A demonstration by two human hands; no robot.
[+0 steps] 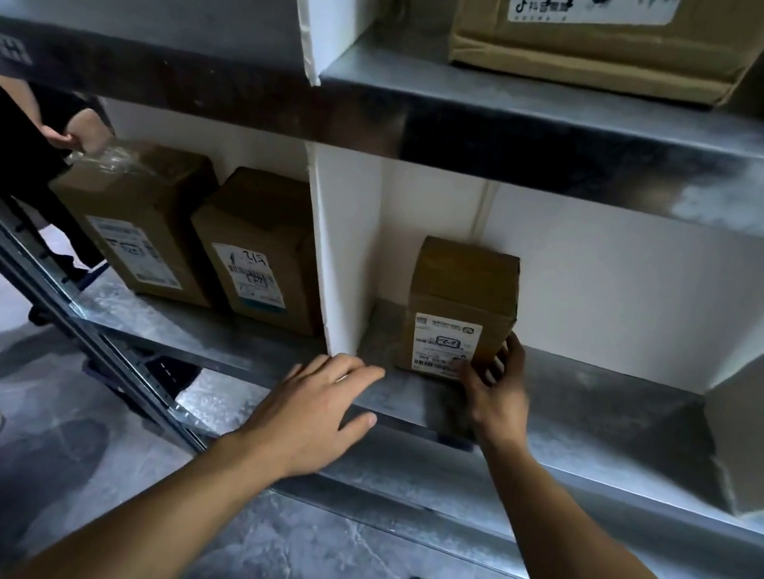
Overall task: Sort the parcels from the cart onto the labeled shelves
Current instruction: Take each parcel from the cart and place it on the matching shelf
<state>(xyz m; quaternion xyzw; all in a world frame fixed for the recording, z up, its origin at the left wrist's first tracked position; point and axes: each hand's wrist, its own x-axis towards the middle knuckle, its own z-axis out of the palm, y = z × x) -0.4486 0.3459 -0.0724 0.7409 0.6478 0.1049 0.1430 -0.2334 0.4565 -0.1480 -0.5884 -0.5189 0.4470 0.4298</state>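
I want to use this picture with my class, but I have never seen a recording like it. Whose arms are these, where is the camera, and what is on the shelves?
The camera sits on a person's head and looks down and forward, so the two bare arms are that person's own. They stand at a metal shelf split by a white divider. The right hand touches the lower right corner of a small brown parcel that stands upright with its label facing out; the hand does not lift it. The left hand lies flat and open on the shelf edge, holding nothing. Left of the divider stand two more labelled parcels. On the shelf above stands a larger box with handwritten numbers. Another person is partly visible at far left.
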